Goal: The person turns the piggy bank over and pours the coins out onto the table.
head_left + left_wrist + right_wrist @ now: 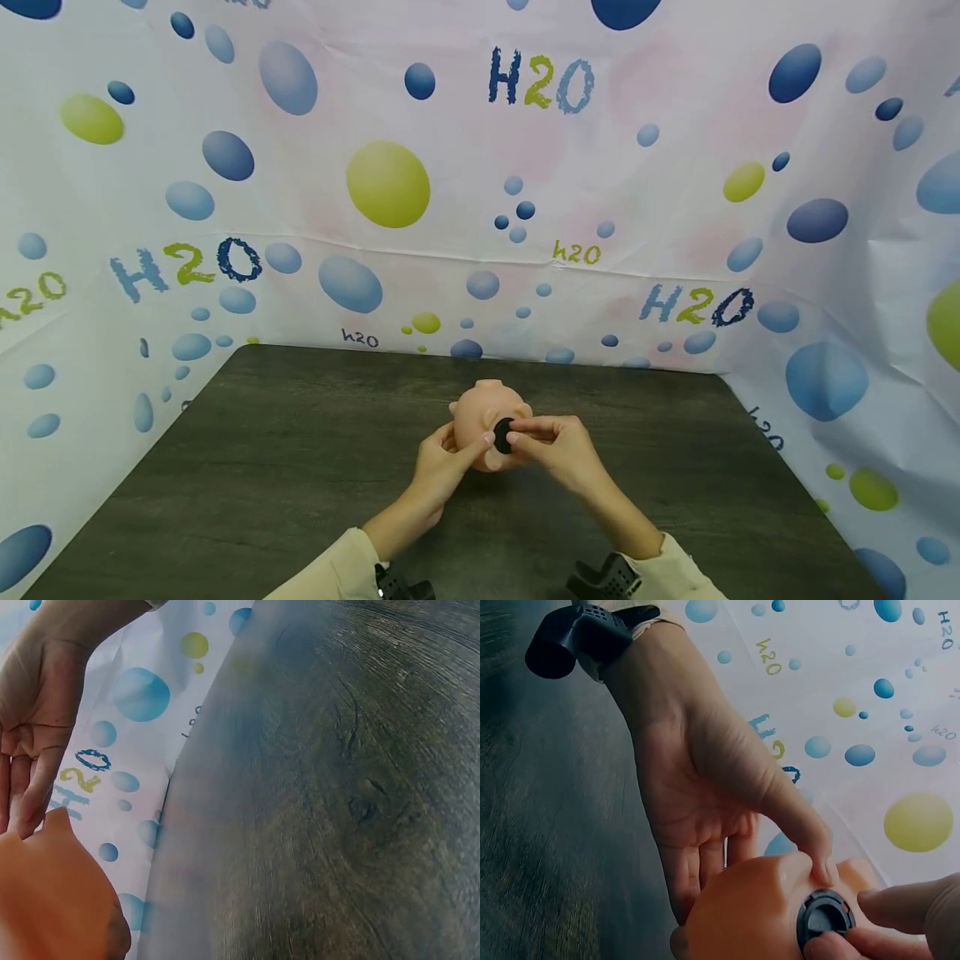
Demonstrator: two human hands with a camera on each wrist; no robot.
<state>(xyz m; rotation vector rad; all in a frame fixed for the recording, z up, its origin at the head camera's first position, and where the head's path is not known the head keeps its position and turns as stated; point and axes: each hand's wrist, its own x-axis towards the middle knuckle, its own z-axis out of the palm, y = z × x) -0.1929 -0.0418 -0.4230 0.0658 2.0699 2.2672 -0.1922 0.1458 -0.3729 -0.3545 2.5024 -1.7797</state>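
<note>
A peach-coloured piggy bank [476, 410] is held above the dark table, its underside with a round black plug [502, 435] turned toward me. My left hand [438, 468] grips it from the left side, the thumb lying beside the plug. With thumb and fingers my right hand [566, 454] pinches the plug at its right edge. In the right wrist view the plug [825, 919] sits in the opening of the piggy bank [739, 911], and fingertips touch its turning grip. Only part of the piggy bank [52, 892] shows in the left wrist view.
The dark wood-grain table [300, 467] spreads around both hands. Behind it and along its sides hangs a white sheet [450, 125] printed with bubbles and H2O lettering. A black wrist camera [607, 575] is strapped on each wrist over light sleeves.
</note>
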